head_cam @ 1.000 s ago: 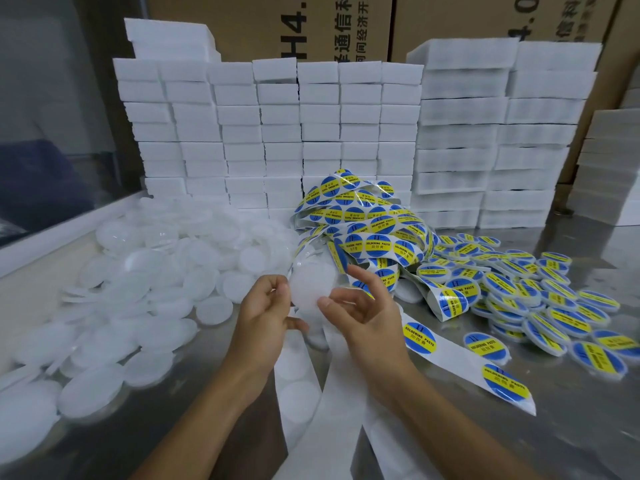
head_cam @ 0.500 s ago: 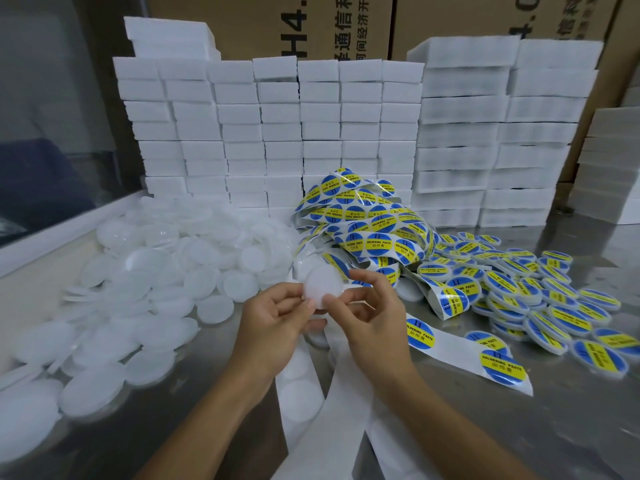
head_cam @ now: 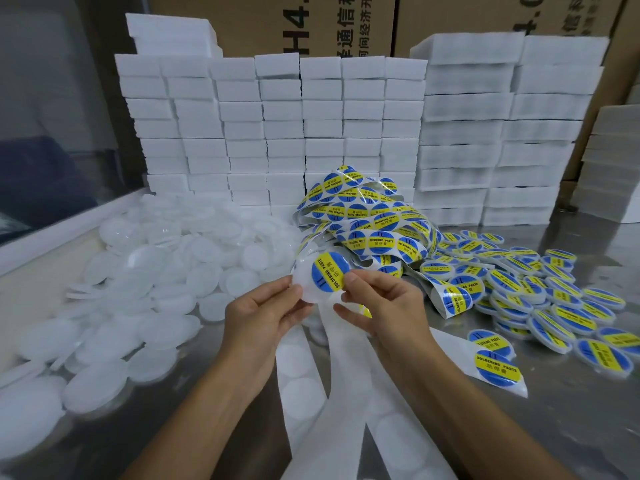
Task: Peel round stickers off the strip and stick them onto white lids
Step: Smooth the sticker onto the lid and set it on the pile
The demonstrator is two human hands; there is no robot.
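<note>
A steel table (head_cam: pixel 571 427) fills the view, its surface dull and reflective. At nine o'clock a pale ledge (head_cam: pixel 62 233) runs under a glass pane (head_cam: pixel 41 98), and beside it lies a wide heap of bare lids (head_cam: pixel 156 271), spreading down to seven o'clock. Behind, from eleven to two o'clock, white foam blocks (head_cam: pixel 277 133) stand in stacked columns against brown cartons (head_cam: pixel 311 22) printed with dark characters. At centre the left hand (head_cam: pixel 263 317) pinches the left edge of a lid (head_cam: pixel 311 282) between thumb and curled fingers; the right hand (head_cam: pixel 384 306) pinches the right edge of the round sticker (head_cam: pixel 328 271) lying on that lid, blue with a yellow band. Empty backing strip (head_cam: pixel 311 393) trails from under the hands toward six o'clock. Just past the hands, at one o'clock, a tangled strip (head_cam: pixel 367 216) of stickers is piled up. From three to four o'clock lie labelled lids (head_cam: pixel 540 296), overlapping in a loose spread
</note>
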